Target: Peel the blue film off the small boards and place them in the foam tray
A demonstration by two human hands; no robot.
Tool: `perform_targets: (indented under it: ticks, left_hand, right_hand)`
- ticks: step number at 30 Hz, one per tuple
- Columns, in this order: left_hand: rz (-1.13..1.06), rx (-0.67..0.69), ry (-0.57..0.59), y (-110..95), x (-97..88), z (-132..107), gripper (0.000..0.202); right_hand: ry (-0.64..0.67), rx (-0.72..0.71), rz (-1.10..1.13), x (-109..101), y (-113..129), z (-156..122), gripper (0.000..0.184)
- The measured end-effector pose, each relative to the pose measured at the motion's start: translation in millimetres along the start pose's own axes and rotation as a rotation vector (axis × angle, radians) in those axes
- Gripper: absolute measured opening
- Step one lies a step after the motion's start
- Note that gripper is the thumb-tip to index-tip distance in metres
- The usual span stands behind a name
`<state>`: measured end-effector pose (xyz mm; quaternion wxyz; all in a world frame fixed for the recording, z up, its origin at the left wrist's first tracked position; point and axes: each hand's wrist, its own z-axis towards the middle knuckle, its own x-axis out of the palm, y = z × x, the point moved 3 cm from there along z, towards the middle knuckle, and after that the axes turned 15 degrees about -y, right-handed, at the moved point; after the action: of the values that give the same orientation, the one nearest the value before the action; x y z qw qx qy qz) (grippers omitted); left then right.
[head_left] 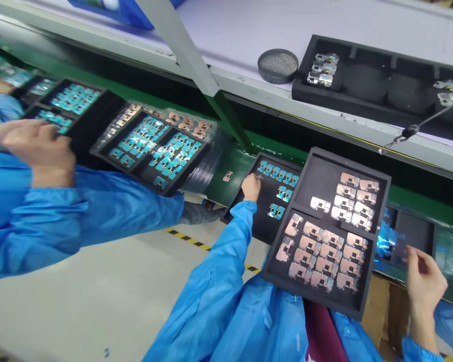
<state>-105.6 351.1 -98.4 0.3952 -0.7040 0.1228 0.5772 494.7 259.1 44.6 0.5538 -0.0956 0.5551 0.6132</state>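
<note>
My left hand (251, 187) is closed at the left part of a black foam tray (259, 216). Whatever its fingertips hold is too small to make out. Rows of small teal-covered metal plates (276, 173) lie in that tray. My right hand (426, 281) pinches thumb and finger together beside a dark tray (415, 234) with crumpled blue film pieces (387, 239). Something faint and see-through may be at its fingertips. Between my hands, a two-part black tray (305, 193) overlaps its neighbours and bears many copper-coloured plates (326, 251).
A loose copper plate (227, 176) lies on the green bench. To the left stand stacked trays (151, 151) and a co-worker's blue sleeve and hand (41, 151). The upper shelf carries a round dish (278, 65) and a long black tray (370, 80). A slanted post (184, 45) crosses the bench.
</note>
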Motion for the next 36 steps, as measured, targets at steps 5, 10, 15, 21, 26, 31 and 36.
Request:
perform_targets:
  ticks: [5, 10, 15, 21, 26, 31, 36]
  left_hand:
    - [-0.351, 0.212, -0.159, -42, -106.2, -78, 0.023]
    - [-0.865, 0.744, -0.163, -115, -183.7, -196, 0.022]
    - [-1.102, 0.515, 0.010, -139, -177.7, -242, 0.015]
    - [-1.362, -0.035, 0.349, -148, -156.2, -259, 0.031]
    - [-1.197, -0.136, 0.349, -149, -147.5, -256, 0.033]
    - [-1.088, 0.056, 0.260, -156, -156.5, -256, 0.018]
    - [-1.009, 0.239, 0.179, -163, -160.1, -259, 0.014]
  right_hand:
    - [0.218, -0.027, 0.424, -4, 132, -32, 0.035]
    - [0.973, 0.231, 0.907, 37, 216, -74, 0.050]
    - [0.935, 0.429, 1.041, 47, 210, -80, 0.050]
    - [0.638, 0.309, 0.998, 30, 203, -79, 0.047]
    - [0.553, 0.007, 0.868, 26, 204, -73, 0.040]
    - [0.621, -0.036, 0.816, 27, 202, -61, 0.022]
    - [0.657, -0.096, 0.804, 24, 200, -55, 0.027]
